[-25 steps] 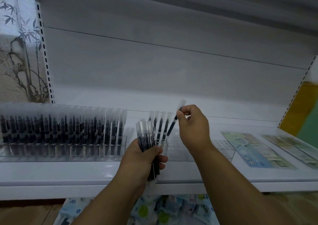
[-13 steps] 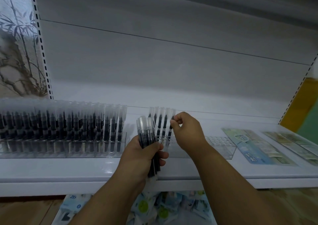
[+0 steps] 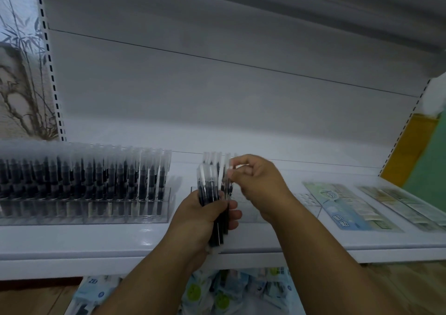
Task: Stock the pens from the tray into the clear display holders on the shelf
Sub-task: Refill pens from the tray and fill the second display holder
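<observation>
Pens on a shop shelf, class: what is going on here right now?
A person is stocking pens into clear holders on a white shelf. The left hand grips a bundle of pens upright. The right hand pinches the cap end of a single pen beside the bundle. The left holder is packed with pens; only a few pens stand behind the hands.

Pens: black barrels, clear frosted caps up, upright in dense rows, filling left holder, clear box on white shelf. Bundle of same pens, upright, gripped in left hand over shelf front edge. Few more pens upright behind bundle, in second holder, mostly hidden. One pen pinched by right hand, touching bundle; blurred.
</observation>
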Demonstrator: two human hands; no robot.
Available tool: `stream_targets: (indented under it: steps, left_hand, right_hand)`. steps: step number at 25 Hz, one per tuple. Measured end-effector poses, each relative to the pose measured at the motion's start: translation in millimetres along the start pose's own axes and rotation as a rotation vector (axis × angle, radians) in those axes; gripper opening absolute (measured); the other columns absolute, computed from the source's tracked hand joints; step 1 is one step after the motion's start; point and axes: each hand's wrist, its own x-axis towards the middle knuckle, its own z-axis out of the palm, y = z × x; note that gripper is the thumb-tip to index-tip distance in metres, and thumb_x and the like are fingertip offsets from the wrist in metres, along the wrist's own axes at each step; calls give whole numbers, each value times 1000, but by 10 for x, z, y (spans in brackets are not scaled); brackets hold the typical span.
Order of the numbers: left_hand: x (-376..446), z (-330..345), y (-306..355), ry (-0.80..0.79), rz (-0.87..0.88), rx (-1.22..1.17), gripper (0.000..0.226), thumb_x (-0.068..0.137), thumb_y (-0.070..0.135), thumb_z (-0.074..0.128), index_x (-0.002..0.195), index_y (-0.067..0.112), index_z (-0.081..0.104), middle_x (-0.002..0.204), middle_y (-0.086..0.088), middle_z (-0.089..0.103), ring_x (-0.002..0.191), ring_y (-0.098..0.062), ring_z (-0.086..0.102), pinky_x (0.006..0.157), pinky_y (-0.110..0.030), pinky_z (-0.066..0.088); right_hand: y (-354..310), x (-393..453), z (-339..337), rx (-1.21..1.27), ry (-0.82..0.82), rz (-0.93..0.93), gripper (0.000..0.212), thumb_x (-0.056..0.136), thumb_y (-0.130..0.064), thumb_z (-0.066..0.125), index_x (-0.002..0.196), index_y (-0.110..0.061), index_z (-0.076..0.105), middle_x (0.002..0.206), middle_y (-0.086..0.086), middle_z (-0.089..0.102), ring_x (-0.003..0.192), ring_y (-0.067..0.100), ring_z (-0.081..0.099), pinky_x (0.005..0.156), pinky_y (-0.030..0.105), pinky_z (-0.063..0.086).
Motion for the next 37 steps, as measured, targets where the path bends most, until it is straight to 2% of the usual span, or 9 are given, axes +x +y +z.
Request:
stream_targets:
  steps: [3, 7, 16, 21, 24, 26, 29, 31, 37]
  left_hand:
    - [16, -6, 58, 35, 15, -15, 8, 92, -2, 58, 98, 1, 63, 85, -20, 72, 67, -26, 69, 58, -33, 55]
    - [-18, -12, 34, 76, 5, 33, 9, 93, -1, 58, 94, 7, 62, 76, -12, 70, 58, -19, 58, 54, -33, 49]
    - [-4, -27, -10, 93, 2, 58, 9, 92, 0, 58, 97, 7, 62, 73, -11, 68, 56, -18, 52, 52, -32, 45]
    - [-5, 10, -20, 80, -2, 54, 10, 92, 0, 58, 98, 6, 62, 72, -10, 69, 55, -17, 53, 51, -31, 46]
    - [-26, 34, -14, 50, -12, 51, 10, 93, 1, 59, 100, 7, 62, 74, -10, 71, 56, -18, 56, 52, -31, 48]
    - [-35, 43, -5, 16, -19, 43, 11, 93, 2, 59, 103, 6, 63, 76, -11, 72, 58, -19, 60, 54, -32, 49]
    - [-40, 63, -15, -31, -21, 66, 14, 94, 4, 59, 107, 5, 64, 78, -12, 73, 61, -19, 63, 58, -32, 52]
    - [-47, 89, -36, -50, -27, 85, 16, 94, 5, 59, 109, 5, 63, 78, -13, 73, 63, -21, 64, 60, -33, 53]
    - [-67, 154, 19, -96, -60, 32, 15, 95, 12, 60, 110, 8, 62, 83, -17, 74, 67, -24, 69, 60, -32, 55]
  right_hand:
    - [-11, 60, -147, 40, 261, -111, 27, 92, -14, 65, 113, -29, 59, 78, 0, 74, 40, 3, 41, 44, 21, 38]
    - [3, 190, -293, -204, 583, -298, 25, 94, -18, 60, 115, -31, 57, 81, -10, 68, 59, 2, 56, 57, 14, 41]
    - [143, 263, -165, -522, 423, -405, 24, 98, -22, 53, 121, -28, 52, 88, -12, 61, 64, 6, 57, 55, 21, 40]
    - [278, 227, -136, -569, 141, -239, 24, 97, -23, 54, 121, -29, 52, 94, -7, 61, 60, 7, 55, 55, 22, 42]
    - [200, 160, -130, -600, 243, -280, 27, 97, -30, 56, 124, -30, 54, 114, -10, 55, 73, 5, 52, 66, 21, 40]
    - [113, 80, -120, -506, 238, -296, 30, 96, -34, 56, 126, -37, 54, 112, -14, 56, 68, 3, 50, 65, 17, 40]
    - [67, -38, -21, -349, -47, -172, 24, 95, -34, 60, 118, -37, 62, 95, -10, 63, 81, 6, 61, 69, 15, 46]
    - [76, -63, -4, -300, -56, -159, 17, 92, -28, 65, 108, -33, 68, 86, -7, 66, 83, 7, 63, 69, 13, 45]
    - [-13, -54, -137, -24, -6, -108, 5, 88, -16, 70, 92, -20, 70, 76, 8, 69, 42, 3, 45, 47, 20, 39]
